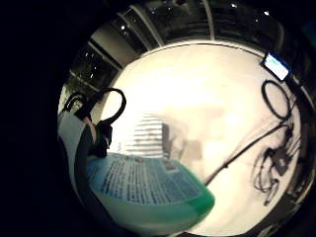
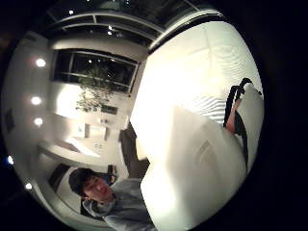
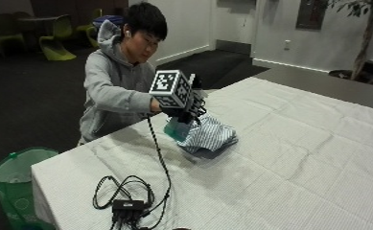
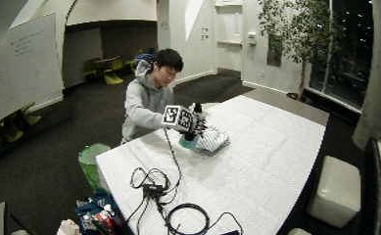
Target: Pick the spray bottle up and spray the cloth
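Fingers of the gloved right hand (image 3: 181, 109) curl around the spray bottle (image 3: 176, 128), the grip holding it upright just beside the striped cloth (image 3: 208, 136). That cloth lies bunched on the white surface (image 3: 288, 158).

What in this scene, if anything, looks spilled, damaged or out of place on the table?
Nothing stands out. The right hand holds the spray bottle upright beside the striped cloth, which lies bunched on the table rather than flat. No spill or damage shows on the table covering.
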Motion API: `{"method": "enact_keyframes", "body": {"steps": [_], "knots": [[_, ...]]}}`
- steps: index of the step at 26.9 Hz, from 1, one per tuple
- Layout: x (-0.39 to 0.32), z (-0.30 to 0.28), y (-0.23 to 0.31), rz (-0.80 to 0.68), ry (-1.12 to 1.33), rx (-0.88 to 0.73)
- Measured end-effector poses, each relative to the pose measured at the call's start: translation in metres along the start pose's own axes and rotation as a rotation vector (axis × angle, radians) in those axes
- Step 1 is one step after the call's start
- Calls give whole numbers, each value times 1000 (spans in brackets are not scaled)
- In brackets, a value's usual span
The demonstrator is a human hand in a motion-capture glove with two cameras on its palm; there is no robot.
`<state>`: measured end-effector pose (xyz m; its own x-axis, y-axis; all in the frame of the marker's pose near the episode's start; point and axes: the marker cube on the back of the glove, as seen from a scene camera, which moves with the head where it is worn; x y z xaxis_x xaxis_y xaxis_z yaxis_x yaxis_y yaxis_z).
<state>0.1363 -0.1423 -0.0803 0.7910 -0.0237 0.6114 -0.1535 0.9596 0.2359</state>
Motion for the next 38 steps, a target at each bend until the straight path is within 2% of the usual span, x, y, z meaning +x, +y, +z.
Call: {"method": "enact_keyframes", "body": {"steps": [5, 10, 16, 20, 30, 38], "knots": [[-31, 4, 9, -45, 227, -140], [-39, 36, 19, -57, 430, -266], [-28, 75, 28, -47, 528, -352], [-32, 81, 32, -52, 567, -367], [-67, 40, 27, -75, 615, -306], [-53, 65, 29, -56, 629, -355]]}}
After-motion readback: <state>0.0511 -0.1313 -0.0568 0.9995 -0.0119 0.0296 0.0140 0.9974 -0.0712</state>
